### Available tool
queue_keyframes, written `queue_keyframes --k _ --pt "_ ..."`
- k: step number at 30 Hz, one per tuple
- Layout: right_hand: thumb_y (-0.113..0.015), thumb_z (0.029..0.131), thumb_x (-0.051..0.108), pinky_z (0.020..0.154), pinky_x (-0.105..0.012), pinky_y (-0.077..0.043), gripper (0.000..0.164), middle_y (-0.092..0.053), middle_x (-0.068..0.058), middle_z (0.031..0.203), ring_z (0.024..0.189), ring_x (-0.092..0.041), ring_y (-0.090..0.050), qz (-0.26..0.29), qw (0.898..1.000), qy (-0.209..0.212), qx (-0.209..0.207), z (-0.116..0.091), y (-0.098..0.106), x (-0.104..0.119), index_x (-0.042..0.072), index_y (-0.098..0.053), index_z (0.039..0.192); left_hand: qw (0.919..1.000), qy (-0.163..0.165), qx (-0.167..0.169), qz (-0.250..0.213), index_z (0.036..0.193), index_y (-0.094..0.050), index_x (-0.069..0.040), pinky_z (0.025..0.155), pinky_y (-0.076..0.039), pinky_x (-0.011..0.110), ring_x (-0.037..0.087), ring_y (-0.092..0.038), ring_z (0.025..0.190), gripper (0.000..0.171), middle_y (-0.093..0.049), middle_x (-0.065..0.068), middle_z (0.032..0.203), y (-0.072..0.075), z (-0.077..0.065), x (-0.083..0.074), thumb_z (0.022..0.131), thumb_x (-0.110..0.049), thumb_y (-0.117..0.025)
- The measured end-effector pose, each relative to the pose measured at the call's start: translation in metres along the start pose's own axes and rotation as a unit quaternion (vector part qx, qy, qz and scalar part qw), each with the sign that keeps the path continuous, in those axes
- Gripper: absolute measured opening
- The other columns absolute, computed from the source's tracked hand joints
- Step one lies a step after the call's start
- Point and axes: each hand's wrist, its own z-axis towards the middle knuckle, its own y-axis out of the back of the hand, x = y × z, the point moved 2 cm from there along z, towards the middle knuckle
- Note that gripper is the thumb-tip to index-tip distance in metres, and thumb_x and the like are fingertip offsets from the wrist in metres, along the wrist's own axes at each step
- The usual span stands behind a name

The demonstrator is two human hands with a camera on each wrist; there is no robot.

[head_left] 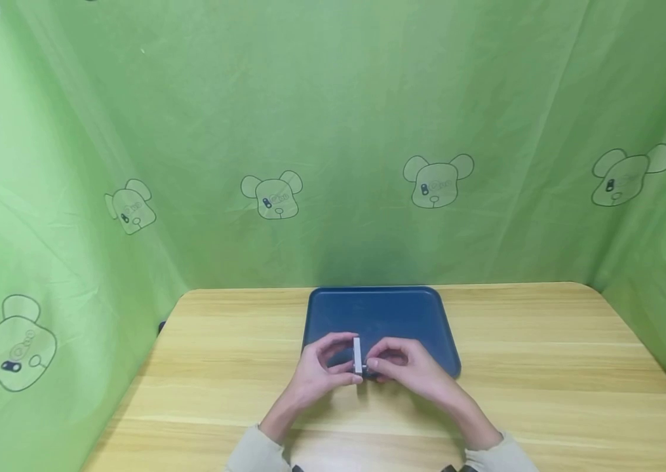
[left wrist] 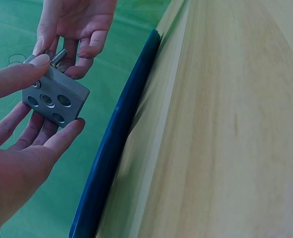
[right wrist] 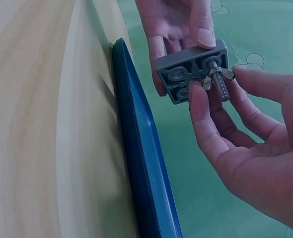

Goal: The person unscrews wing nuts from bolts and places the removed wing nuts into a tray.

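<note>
Fastening work at close quarters

Left hand (head_left: pixel 321 370) has the grey, squarish metal block (left wrist: pixel 54 87), pierced with round holes, gripped between thumb and fingers, and it's edge-on in the head view! Across the grip, right hand (head_left: pixel 400 364) pinches a small silver metal wing nut (right wrist: pixel 216 73), fingertips at its two wings. That nut sits partway along a silver threaded metal bolt (right wrist: pixel 222 91), which juts from the block's ribbed, hollowed face towards the right hand. Does the nut touch the block? Can't tell from here.

Below the grip and stretching away beyond it, a dark-blue rectangular tray (head_left: pixel 368 314) with a raised rim; under that, the pale wood-grained table (head_left: pixel 545 367).

So, the step: looks like the wing nut being turned on the thread, on or off, no calling it. The next move, I'd judge, calls for a steady block in the left hand, a fresh pinch on the wings and a twist in line with the bolt.
</note>
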Motion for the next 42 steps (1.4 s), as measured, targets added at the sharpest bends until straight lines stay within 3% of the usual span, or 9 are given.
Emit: queue_keyframes --k 10,15,23,42 --pt "-0.071 0.097 0.012 0.088 -0.031 -0.064 0.029 -0.070 -0.023 0.113 0.107 -0.045 -0.068 0.009 1.000 -0.005 0.012 -0.0018 0.0011 0.0007 -0.009 -0.065 0.117 0.9999 -0.002 0.004 -0.012 0.139 -0.052 0.010 0.108 -0.052 0.044 0.052 -0.041 0.139 0.072 -0.050 0.030 0.144 -0.0001 -0.0001 -0.0013 0.072 0.021 -0.077" --pt "-0.073 0.095 0.013 0.090 -0.028 -0.063 0.035 -0.069 -0.023 0.118 0.108 -0.038 -0.070 0.003 1.000 -0.008 0.011 -0.0020 0.0011 0.0006 -0.008 -0.065 0.122 0.9999 -0.004 0.006 -0.013 0.139 -0.051 0.011 0.108 -0.052 0.044 0.054 -0.040 0.139 0.072 -0.053 0.026 0.143 0.0001 -0.0001 -0.0013 0.072 0.021 -0.077" --pt "-0.077 0.092 0.013 0.088 -0.027 -0.063 0.040 -0.070 -0.022 0.118 0.101 -0.028 -0.073 -0.004 1.000 -0.014 0.012 -0.0026 0.0015 0.0008 -0.006 -0.064 0.125 0.9999 -0.001 0.008 -0.012 0.140 -0.049 0.013 0.108 -0.052 0.043 0.056 -0.039 0.138 0.073 -0.048 0.034 0.144 -0.0002 -0.0004 -0.0011 0.074 0.020 -0.077" --pt "-0.076 0.091 0.008 0.084 -0.027 -0.064 0.034 -0.069 -0.020 0.110 0.099 -0.040 -0.072 -0.006 1.000 -0.015 0.007 -0.0018 0.0021 -0.0005 -0.008 -0.065 0.119 1.0000 0.001 0.001 -0.009 0.139 -0.052 0.009 0.108 -0.053 0.043 0.052 -0.041 0.139 0.072 -0.048 0.033 0.144 0.0001 -0.0001 -0.0004 0.072 0.021 -0.077"
